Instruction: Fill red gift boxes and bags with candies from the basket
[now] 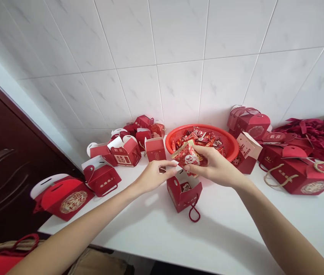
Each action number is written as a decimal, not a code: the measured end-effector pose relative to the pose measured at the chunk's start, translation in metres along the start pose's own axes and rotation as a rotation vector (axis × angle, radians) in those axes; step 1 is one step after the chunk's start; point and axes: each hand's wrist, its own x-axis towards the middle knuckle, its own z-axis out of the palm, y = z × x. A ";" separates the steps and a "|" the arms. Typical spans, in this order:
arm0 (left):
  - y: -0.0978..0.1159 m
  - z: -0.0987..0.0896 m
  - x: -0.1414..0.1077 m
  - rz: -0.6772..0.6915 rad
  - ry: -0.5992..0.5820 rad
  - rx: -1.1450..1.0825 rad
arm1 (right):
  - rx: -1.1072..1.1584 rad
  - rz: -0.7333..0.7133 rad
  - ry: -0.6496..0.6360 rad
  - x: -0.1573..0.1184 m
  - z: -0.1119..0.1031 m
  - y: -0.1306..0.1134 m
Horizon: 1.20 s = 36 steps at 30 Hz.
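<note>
A small red gift box stands open on the table with a dark red cord loop hanging down its front. Inside it lies a wrapped sweet. My left hand pinches a white flap at the box's upper edge between thumb and fingers. Just above the opening, my right hand is closed on a red and gold candy packet. Behind the packet is a red plastic basket filled with small wrapped sweets.
Several red gift boxes stand on the left, such as one with a gold emblem. More are on the right, including a box with rope handles. Dark red ribbons lie behind them. A tiled wall backs the white table.
</note>
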 end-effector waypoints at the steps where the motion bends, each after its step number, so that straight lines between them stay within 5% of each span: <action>1: -0.003 0.000 0.001 -0.017 -0.004 -0.053 | -0.037 0.001 0.011 0.001 0.001 0.002; 6: -0.011 0.002 0.003 -0.106 -0.007 -0.202 | -0.166 0.016 0.033 0.003 0.005 0.009; 13: -0.007 0.004 -0.002 -0.072 -0.057 -0.302 | 0.062 0.029 -0.034 0.001 0.010 0.006; 21: -0.007 0.007 -0.005 -0.107 -0.048 -0.319 | -0.186 -0.020 0.045 -0.003 -0.007 0.002; 24: -0.006 0.008 -0.006 -0.095 -0.034 -0.270 | -0.336 0.030 -0.066 -0.009 -0.023 -0.008; 29: -0.006 0.008 -0.008 -0.068 -0.052 -0.248 | -0.540 0.123 -0.473 -0.019 -0.035 -0.021; 36: -0.009 0.008 -0.011 0.152 -0.058 -0.114 | -0.868 0.254 -0.417 -0.015 -0.016 -0.011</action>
